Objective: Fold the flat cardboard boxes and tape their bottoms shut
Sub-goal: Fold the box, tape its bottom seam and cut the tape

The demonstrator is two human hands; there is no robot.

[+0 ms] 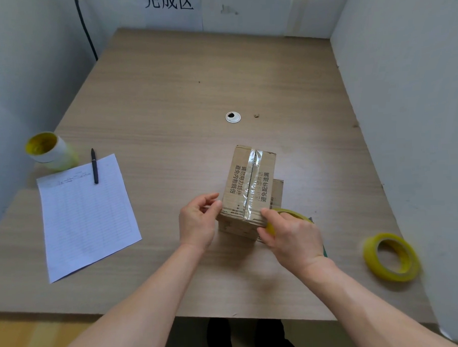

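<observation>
Head view, counting one taped cardboard box (249, 177), two tape rolls: left grip (198, 222) pinching box edge, right grip (291, 236) clamping held roll (290, 212), spare roll (370, 257) lying on counter (167, 97).

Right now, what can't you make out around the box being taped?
Head view:
The tape roll: mostly covered by the right hand; whether its strip is cut, unclear.
The box, near end: partly behind both hands; what the left hand grips, unclear.
The flat cardboard: mostly hidden behind the box.
The paper sheet: writing too small.
</observation>
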